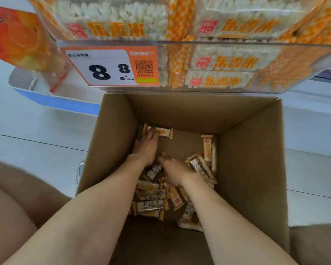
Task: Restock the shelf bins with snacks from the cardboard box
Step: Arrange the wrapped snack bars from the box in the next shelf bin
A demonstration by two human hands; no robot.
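Observation:
An open cardboard box (pixel 252 150) stands on the floor below the shelf, with several orange-and-white snack bars (pixel 151 195) scattered on its bottom. Both my arms reach down into it. My left hand (pixel 146 148) lies flat near the far left corner, fingers stretched onto a snack bar (pixel 163 131) there. My right hand (pixel 175 172) rests palm down on the loose bars in the middle, fingers pointing left. Above the box, a clear shelf bin (pixel 218 54) is stacked with the same orange-and-white snack bars.
A price tag (pixel 111 67) reading 8.8 is fixed to the bin front. An orange package (pixel 21 39) sits in the neighbouring bin at the left. White floor tiles surround the box; my knees flank it at the bottom corners.

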